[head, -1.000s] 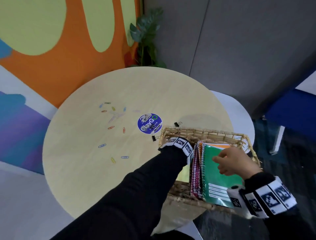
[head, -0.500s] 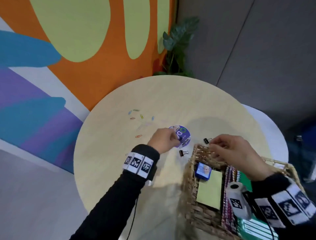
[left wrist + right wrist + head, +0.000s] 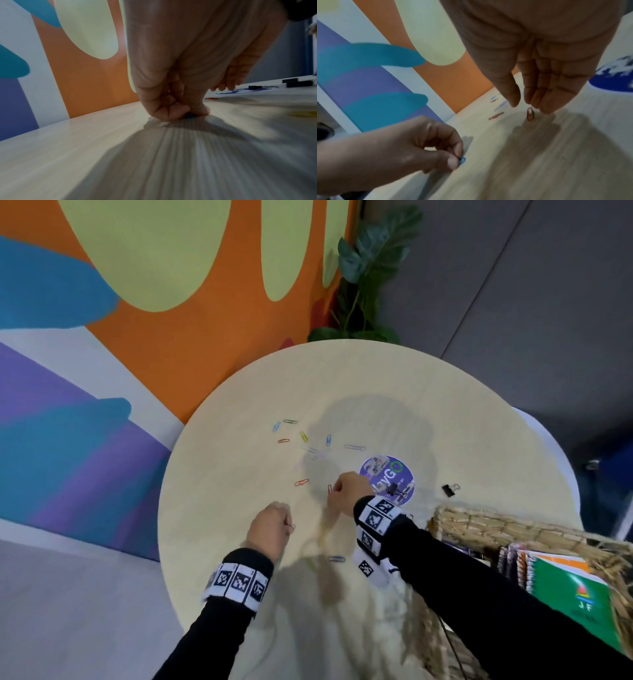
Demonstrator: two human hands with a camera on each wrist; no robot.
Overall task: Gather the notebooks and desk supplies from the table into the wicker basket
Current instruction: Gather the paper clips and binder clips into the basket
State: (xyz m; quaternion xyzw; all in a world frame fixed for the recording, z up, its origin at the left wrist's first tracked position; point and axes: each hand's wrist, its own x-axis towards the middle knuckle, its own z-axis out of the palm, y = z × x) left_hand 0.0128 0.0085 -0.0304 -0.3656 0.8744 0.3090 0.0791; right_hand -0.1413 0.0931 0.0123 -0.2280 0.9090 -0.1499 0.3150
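Observation:
Several coloured paper clips (image 3: pixel 303 436) lie scattered on the round wooden table (image 3: pixel 428 405). My left hand (image 3: pixel 287 525) pinches a blue paper clip (image 3: pixel 462 161) against the tabletop between thumb and forefinger (image 3: pixel 197 108). My right hand (image 3: pixel 333 491) hovers with thumb and fingers apart just over a red paper clip (image 3: pixel 530 115), not holding it. The wicker basket (image 3: pixel 496 529) stands at the right edge with a green notebook (image 3: pixel 575 587) and other spiral notebooks upright inside. One black binder clip (image 3: pixel 450 489) lies beyond the basket. Another (image 3: pixel 397 491) sits on a round purple sticker (image 3: pixel 387 474).
A blue paper clip (image 3: pixel 337 558) lies under my right forearm. Behind the table stand a potted plant (image 3: pixel 370 268) and a painted wall. The table's left rim runs close to my left wrist. A white table edge (image 3: pixel 555 446) shows at the right.
Both hands have moved left, away from the sticker and basket rim, to the paper clips. The left hand has pinched a blue clip; the right now hangs over a red one.

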